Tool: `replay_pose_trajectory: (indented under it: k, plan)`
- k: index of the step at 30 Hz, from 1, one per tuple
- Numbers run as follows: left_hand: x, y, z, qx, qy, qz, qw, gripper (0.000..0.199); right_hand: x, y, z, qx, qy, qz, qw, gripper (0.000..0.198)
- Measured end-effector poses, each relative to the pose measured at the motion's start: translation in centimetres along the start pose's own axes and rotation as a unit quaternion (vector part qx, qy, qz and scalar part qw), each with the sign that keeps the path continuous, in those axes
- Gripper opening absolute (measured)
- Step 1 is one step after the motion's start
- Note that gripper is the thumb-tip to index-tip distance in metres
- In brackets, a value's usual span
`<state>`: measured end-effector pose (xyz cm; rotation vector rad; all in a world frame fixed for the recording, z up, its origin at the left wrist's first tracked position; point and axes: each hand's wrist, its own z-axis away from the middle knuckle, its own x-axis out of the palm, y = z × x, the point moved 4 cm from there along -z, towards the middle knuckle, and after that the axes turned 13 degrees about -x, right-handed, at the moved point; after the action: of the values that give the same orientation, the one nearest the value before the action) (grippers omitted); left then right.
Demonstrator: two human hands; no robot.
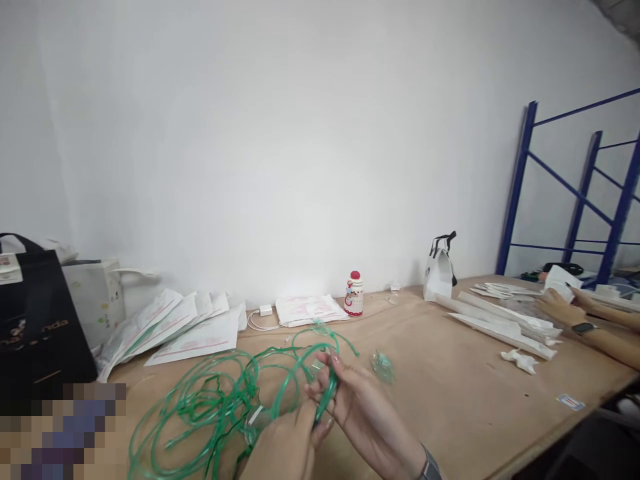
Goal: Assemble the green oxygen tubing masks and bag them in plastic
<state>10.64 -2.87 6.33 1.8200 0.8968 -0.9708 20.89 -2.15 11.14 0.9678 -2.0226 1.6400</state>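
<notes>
Loose coils of translucent green tubing (250,390) spread over the table's left front, tangled with darker green strips. My left hand (287,440) is closed around a section of the tubing near the bottom middle. Just right of it and slightly higher, my right hand (360,403) grips the same bunched section, fingers curled and thumb pressed along it. From my hands one loop arches up and to the left. A small clump of clear greenish plastic (383,367) lies to the right of my right hand. The left fingers are partly hidden.
Paper packets (200,333) lean at the left, beside a black bag (45,320). A flat packet stack (310,310), a white-and-red bottle (355,293) and a white bag (439,273) line the wall. Another person's hands (560,307) work at the right, near long white packets (505,327).
</notes>
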Motion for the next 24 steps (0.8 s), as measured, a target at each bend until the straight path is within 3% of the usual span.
replay_pose_trajectory:
  k: [4, 7, 10, 17, 22, 24]
  plan:
    - [2.3, -1.4, 1.3, 0.066, 0.124, -0.069, 0.988, 0.021, 0.1, 0.1, 0.4, -0.004, -0.016, -0.039, 0.999, 0.019]
    - [2.3, -1.9, 2.4, 0.140, 0.212, -0.083, 0.964, 0.024, 0.0, 0.3, 1.0, -0.008, -0.022, -0.025, 0.999, 0.018]
    - [1.5, -2.0, 3.0, 0.202, 0.261, -0.119, 0.936, 0.029, -0.3, 0.3, 1.0, -0.016, -0.007, -0.042, 0.999, 0.020]
    - [0.6, -3.5, 2.9, 0.283, 0.304, -0.180, 0.892, 0.036, -2.2, 1.6, -1.3, 0.055, -0.027, -0.074, 0.995, 0.019]
    - [1.8, -6.1, 2.1, 0.289, 0.310, -0.177, 0.888, 0.038, -4.4, 3.4, -3.8, 0.119, -0.059, -0.093, 0.987, 0.019]
    - [2.6, -7.1, 2.1, 0.270, 0.304, -0.155, 0.900, 0.038, -5.1, 4.3, -5.1, 0.126, -0.048, -0.116, 0.984, 0.019]
